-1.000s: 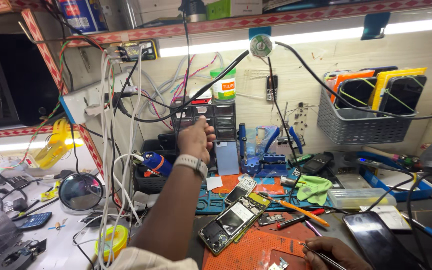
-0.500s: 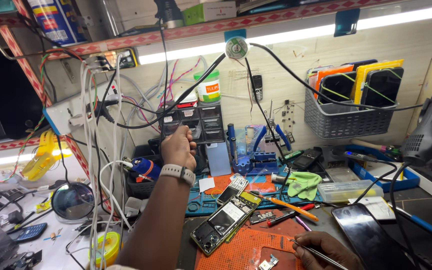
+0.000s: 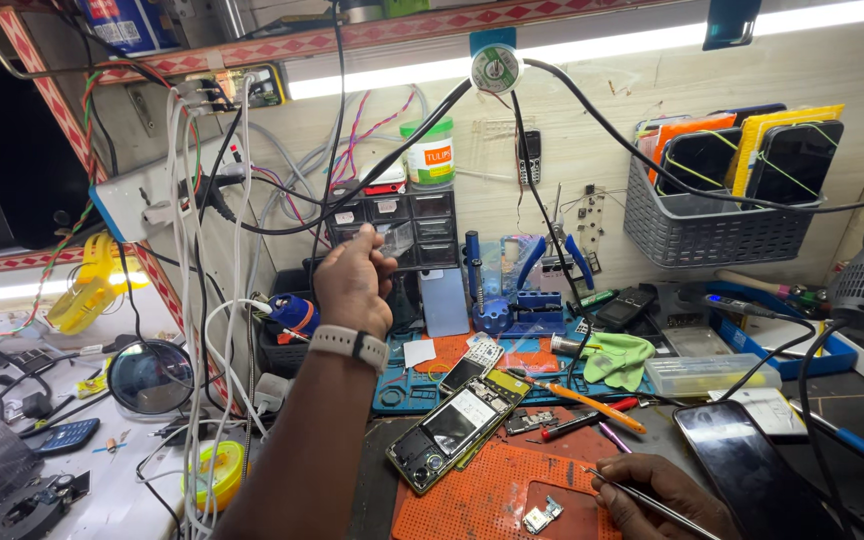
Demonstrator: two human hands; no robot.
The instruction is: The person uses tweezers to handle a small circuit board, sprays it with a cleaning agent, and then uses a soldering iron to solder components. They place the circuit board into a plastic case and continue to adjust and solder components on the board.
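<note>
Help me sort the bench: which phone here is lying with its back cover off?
The opened phone on the orange mat, its insides exposed. The black phone at right lies closed, screen up.

Your right hand (image 3: 664, 495) is cut off by the bottom edge of the frame, so its grip on the thin tool (image 3: 652, 503) is partly hidden. What your left hand (image 3: 354, 283) pinches at the small drawer cabinet (image 3: 397, 228) is too small to tell.
</note>
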